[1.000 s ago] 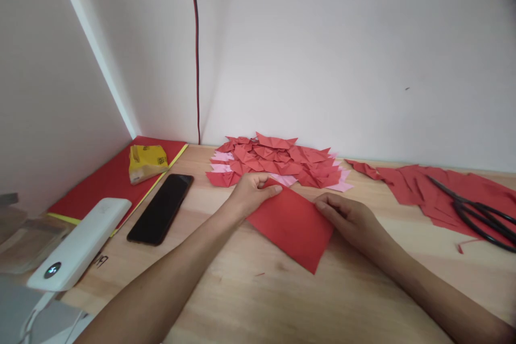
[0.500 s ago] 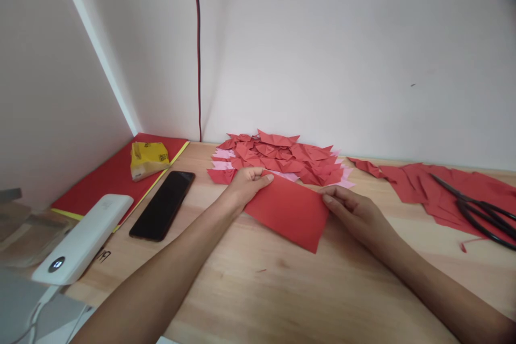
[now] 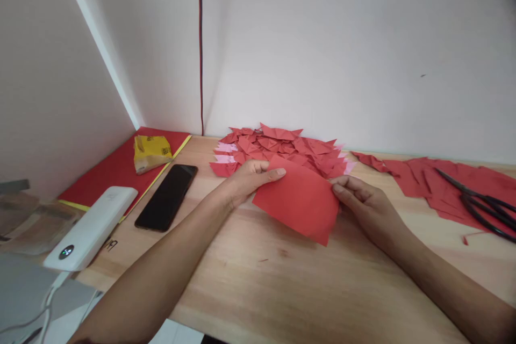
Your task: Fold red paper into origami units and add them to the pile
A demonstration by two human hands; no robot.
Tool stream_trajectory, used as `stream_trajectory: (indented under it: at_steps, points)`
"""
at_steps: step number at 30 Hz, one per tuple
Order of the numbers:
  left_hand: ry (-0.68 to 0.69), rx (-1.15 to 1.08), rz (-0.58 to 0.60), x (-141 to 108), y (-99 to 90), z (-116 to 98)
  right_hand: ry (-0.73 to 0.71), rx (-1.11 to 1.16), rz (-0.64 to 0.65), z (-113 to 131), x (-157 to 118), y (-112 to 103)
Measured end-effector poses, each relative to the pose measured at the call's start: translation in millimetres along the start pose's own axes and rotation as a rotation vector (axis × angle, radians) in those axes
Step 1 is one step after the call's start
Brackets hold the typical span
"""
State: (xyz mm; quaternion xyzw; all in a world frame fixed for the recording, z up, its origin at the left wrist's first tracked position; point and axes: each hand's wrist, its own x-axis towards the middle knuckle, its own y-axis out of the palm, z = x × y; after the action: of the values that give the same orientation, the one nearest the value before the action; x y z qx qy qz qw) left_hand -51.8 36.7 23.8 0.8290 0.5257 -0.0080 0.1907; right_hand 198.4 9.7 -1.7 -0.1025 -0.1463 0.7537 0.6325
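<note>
Folded paper pile [image 3: 282,142]: red pieces with pointed ends, pink ones showing at both sides, on the wooden table [image 3: 282,295] against the wall [image 3: 322,37].
Sheet [image 3: 298,201]: one red piece of paper, between both hands, on the near side of the pile and hiding part of its front; its lower edge bows. Whether it touches the table I cannot tell.
Left hand [image 3: 253,180]: just in front of the pile, pinching the sheet's left edge, thumb flat on the upper face, the other fingers mostly hidden behind.
Right hand [image 3: 363,201]: to the near right of the pile, thumb and forefinger pinching the sheet's right corner, the remaining fingers curled together.
Loose red paper [image 3: 411,172]: to the right of the pile, overlapping pieces spread along the wall.
Scissors [image 3: 470,199]: farther right of the pile, black, lying on the loose red paper.
Phone [image 3: 166,199]: left of the pile and nearer the person, screen dark.
Power bank [image 3: 92,228]: farther left of the pile than the phone, white, small display lit, white cable [image 3: 58,282] at its near end.
Red folder [image 3: 105,166]: far left of the pile, yellow-edged, under a crumpled yellow packet [image 3: 152,151].
</note>
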Motion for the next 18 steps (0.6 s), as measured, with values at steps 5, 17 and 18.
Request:
stream_trajectory:
  at_steps: [5,17,18]
  points:
    - [0.127,0.035,0.012,4,-1.4,2,-0.065,-0.178,-0.162,0,1,0]
    - [0.057,0.204,0.025,7,-11.5,9,-0.126,0.123,-0.117,-2,-1,-2]
    - [0.059,0.196,0.017,8,-12.8,8,-0.174,0.096,-0.124,-3,-1,-3]
